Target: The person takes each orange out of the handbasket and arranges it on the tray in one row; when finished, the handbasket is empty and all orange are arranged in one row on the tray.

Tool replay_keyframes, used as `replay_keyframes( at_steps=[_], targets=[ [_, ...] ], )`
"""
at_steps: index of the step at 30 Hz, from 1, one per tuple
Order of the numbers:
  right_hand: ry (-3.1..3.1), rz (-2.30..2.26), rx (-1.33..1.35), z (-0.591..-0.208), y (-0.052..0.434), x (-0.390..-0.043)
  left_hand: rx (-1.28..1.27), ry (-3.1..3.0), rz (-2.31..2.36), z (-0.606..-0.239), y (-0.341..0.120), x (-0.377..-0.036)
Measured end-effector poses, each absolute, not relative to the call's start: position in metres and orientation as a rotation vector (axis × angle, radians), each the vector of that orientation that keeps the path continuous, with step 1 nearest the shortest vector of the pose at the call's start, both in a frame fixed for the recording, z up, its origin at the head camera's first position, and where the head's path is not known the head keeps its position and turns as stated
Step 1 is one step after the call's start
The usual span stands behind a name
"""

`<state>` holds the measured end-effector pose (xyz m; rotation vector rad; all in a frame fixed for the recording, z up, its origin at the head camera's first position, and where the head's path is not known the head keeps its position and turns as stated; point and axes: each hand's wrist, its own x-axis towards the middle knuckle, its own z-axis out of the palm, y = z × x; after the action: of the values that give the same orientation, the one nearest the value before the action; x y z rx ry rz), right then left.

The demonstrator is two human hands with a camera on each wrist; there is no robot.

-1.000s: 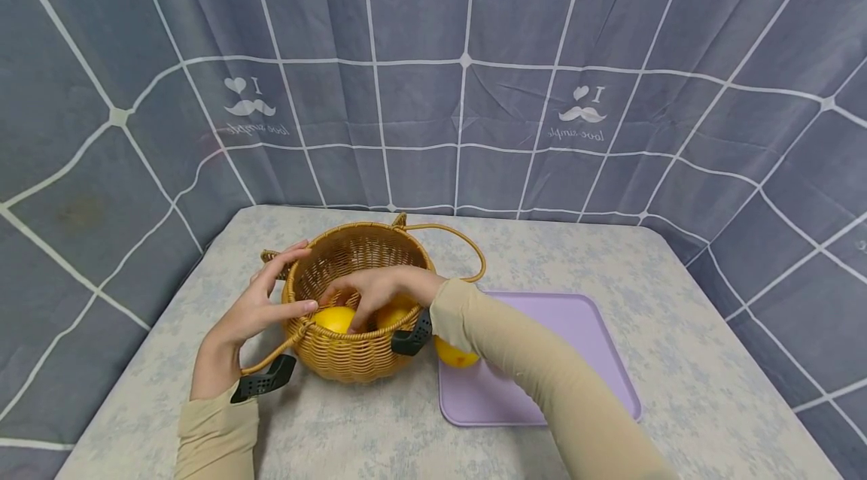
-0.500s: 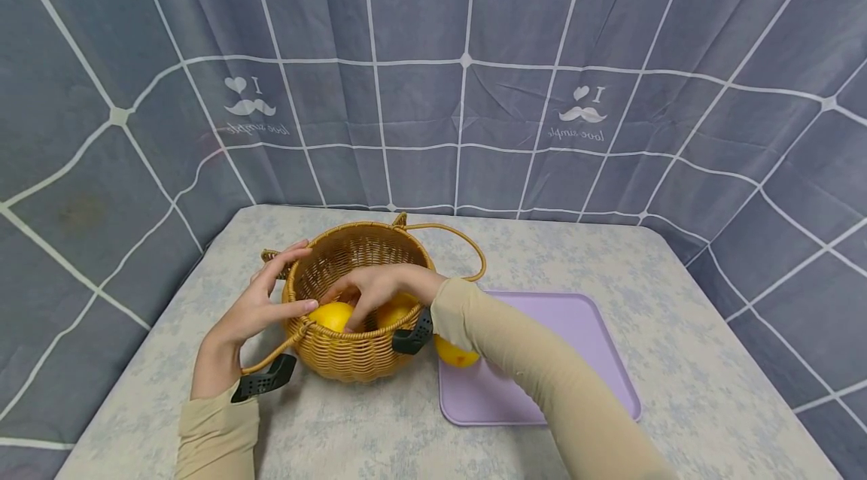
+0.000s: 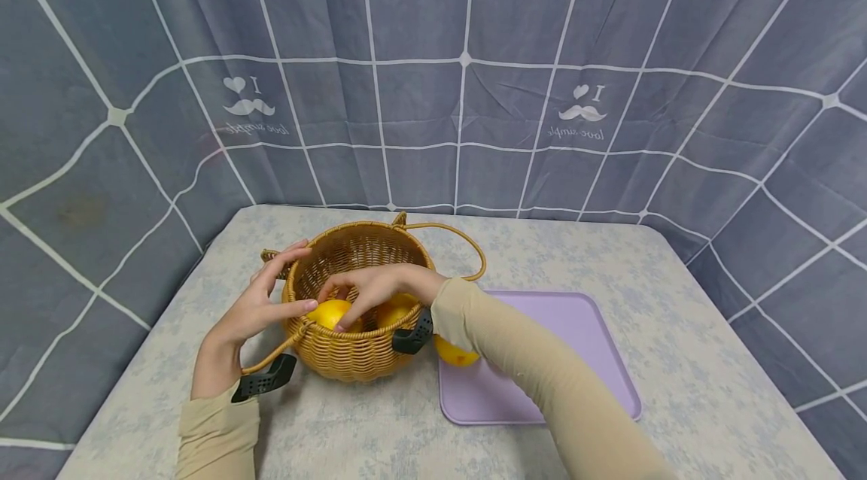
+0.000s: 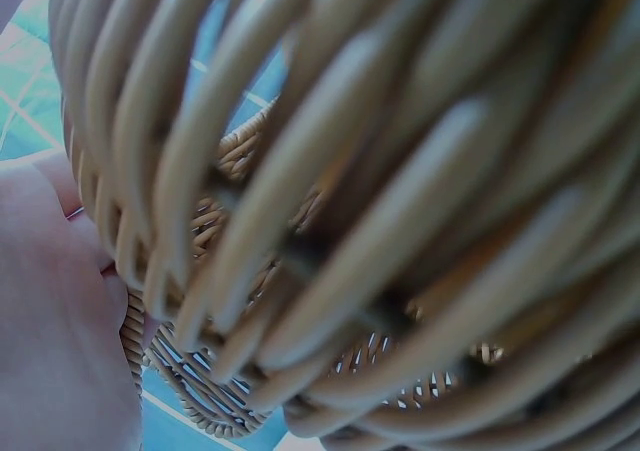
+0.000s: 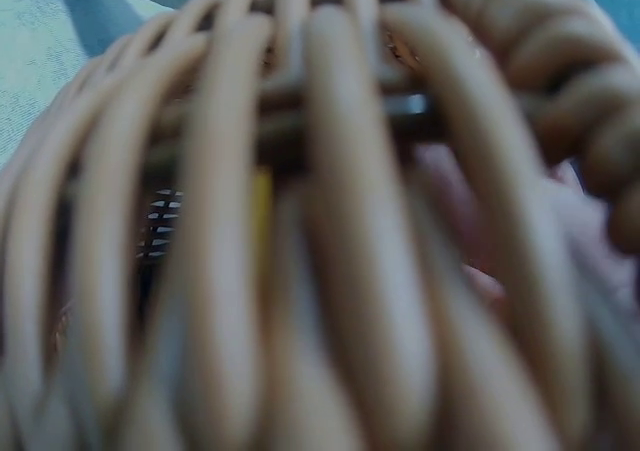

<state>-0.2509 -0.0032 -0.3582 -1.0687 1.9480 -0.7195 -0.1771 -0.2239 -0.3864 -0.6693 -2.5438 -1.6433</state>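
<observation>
A tan wicker basket (image 3: 359,360) stands on the table, left of centre in the head view. My left hand (image 3: 260,307) rests against its left side, fingers and thumb extended at the rim; the left wrist view shows the palm (image 4: 60,311) beside the weave. Inside the basket, my right hand (image 3: 372,290) has its thumb and fingers about a round yellow fruit (image 3: 330,313). Another yellow fruit (image 3: 393,311) lies under that hand's wrist, partly hidden. The wicker weave (image 5: 340,231) covers most of the right wrist view, with bits of the hand behind it.
A lilac tray (image 3: 488,408) lies right of the basket, partly under the right sleeve. On its left edge sits a yellow fruit (image 3: 455,353), partly hidden by the sleeve. One basket handle (image 3: 467,235) leans out right; the other (image 3: 267,358) passes by the left wrist.
The right thumb and the fruit under it have shifted slightly left and away from me inside the basket. The left hand and the basket have kept their places.
</observation>
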Motion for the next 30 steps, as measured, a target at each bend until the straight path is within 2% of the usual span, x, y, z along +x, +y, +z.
replay_keyframes(
  at_steps=[10, 30],
  targets=[
    [1.952, -0.683, -1.108, -0.355, 0.001, -0.250, -0.678, -2.541, -1.651, -0.386, -0.224, -0.177],
    [1.840, -1.042, -1.147, -0.345, 0.021, -0.261, -0.655, -2.541, -1.672, -0.386, -0.224, -0.177]
  ],
)
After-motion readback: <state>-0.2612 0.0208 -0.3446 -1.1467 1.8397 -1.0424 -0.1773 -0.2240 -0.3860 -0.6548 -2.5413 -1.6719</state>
